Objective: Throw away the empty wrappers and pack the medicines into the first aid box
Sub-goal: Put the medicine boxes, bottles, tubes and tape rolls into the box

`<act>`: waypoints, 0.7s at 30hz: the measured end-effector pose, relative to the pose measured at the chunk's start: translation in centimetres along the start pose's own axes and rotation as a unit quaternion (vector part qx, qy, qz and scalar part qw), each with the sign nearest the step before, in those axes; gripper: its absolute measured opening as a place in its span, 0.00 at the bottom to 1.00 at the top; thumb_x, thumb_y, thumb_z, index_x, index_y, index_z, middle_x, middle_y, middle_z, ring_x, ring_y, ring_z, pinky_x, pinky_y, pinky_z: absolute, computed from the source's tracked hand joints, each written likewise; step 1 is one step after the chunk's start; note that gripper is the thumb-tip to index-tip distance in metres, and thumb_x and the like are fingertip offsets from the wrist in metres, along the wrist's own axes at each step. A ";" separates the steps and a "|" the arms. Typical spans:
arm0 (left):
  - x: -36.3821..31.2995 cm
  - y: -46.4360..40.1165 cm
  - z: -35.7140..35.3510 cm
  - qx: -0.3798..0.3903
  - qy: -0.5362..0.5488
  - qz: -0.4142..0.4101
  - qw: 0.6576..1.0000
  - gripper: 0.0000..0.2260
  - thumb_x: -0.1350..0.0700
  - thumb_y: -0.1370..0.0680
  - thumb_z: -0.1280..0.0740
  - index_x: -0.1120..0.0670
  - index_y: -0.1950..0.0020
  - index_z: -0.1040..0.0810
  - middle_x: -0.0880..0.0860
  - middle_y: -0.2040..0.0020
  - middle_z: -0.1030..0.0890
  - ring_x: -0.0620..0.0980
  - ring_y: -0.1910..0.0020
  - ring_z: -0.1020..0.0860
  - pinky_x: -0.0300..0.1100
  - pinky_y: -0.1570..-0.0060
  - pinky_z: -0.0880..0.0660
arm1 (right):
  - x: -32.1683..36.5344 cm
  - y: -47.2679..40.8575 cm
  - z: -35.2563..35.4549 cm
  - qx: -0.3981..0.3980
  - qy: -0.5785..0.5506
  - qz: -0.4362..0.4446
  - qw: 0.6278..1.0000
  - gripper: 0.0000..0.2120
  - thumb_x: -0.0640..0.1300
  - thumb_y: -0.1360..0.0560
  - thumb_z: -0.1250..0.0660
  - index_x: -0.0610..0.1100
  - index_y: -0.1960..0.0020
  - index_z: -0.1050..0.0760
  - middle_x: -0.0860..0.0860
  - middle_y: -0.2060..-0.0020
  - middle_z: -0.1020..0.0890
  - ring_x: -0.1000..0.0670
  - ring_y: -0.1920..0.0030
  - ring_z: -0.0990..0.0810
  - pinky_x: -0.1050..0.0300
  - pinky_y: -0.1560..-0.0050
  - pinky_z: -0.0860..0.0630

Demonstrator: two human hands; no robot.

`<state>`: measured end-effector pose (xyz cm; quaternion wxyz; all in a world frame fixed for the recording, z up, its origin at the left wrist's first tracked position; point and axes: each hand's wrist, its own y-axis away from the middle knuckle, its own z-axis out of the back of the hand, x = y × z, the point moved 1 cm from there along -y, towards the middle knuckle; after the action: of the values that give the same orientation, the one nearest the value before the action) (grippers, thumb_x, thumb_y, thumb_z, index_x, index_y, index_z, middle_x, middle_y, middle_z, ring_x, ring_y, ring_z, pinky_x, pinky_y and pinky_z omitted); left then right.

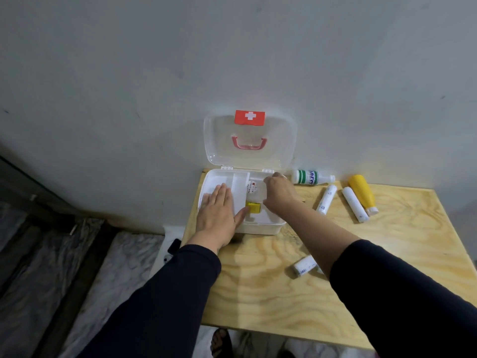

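A white first aid box (260,227) stands open at the table's far left, its clear lid (249,140) leaning on the wall. Inside lie a small yellow box (254,207) and a round white container (252,188). My left hand (219,211) rests flat on the box's left tray, fingers straight. Over the box's right rear corner my right hand (280,191) is curled; what it holds is hidden. Right of the box lie a green-striped white bottle (311,177), two white tubes (326,198) (355,208) and a yellow bottle (362,193). A white roll (304,266) lies nearer me.
The plywood table (374,293) stands against a grey wall. Its left edge drops to a marble floor (113,275). A dark object (173,247) lies just off the table's left edge. A foot in a sandal (222,342) shows under the near edge.
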<state>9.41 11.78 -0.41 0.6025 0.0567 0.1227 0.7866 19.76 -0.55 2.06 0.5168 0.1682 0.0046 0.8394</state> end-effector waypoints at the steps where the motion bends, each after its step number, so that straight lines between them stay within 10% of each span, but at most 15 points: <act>1: 0.0 0.0 0.0 -0.001 -0.002 0.001 1.000 0.35 0.37 0.20 0.60 0.59 0.22 0.57 0.55 0.20 0.57 0.50 0.22 0.58 0.48 0.23 0.58 | 0.2 -0.2 -0.3 -0.006 -0.002 0.001 1.000 0.17 0.33 0.29 0.33 0.37 0.40 0.25 0.41 0.41 0.27 0.43 0.40 0.27 0.54 0.39 0.27; 14: -0.1 0.1 0.6 0.012 -0.002 -0.001 1.000 0.35 0.36 0.21 0.59 0.58 0.21 0.56 0.54 0.20 0.55 0.50 0.21 0.57 0.49 0.23 0.58 | 0.6 -0.2 -0.9 -0.015 -0.113 0.010 0.993 0.25 0.36 0.26 0.32 0.41 0.31 0.31 0.46 0.32 0.31 0.45 0.38 0.24 0.57 0.36 0.30; 21: -1.9 -1.3 4.0 -0.036 0.018 -0.016 0.999 0.31 0.40 0.19 0.49 0.58 0.23 0.43 0.55 0.22 0.42 0.52 0.23 0.44 0.48 0.24 0.48 | -4.4 2.2 3.1 -0.120 -0.160 0.007 0.980 0.16 0.36 0.26 0.36 0.40 0.39 0.23 0.43 0.43 0.22 0.44 0.48 0.20 0.55 0.47 0.26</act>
<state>12.08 10.78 3.26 0.6140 0.0187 0.1062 0.7819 20.56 -5.95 4.10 0.5211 0.2370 -0.1801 0.7999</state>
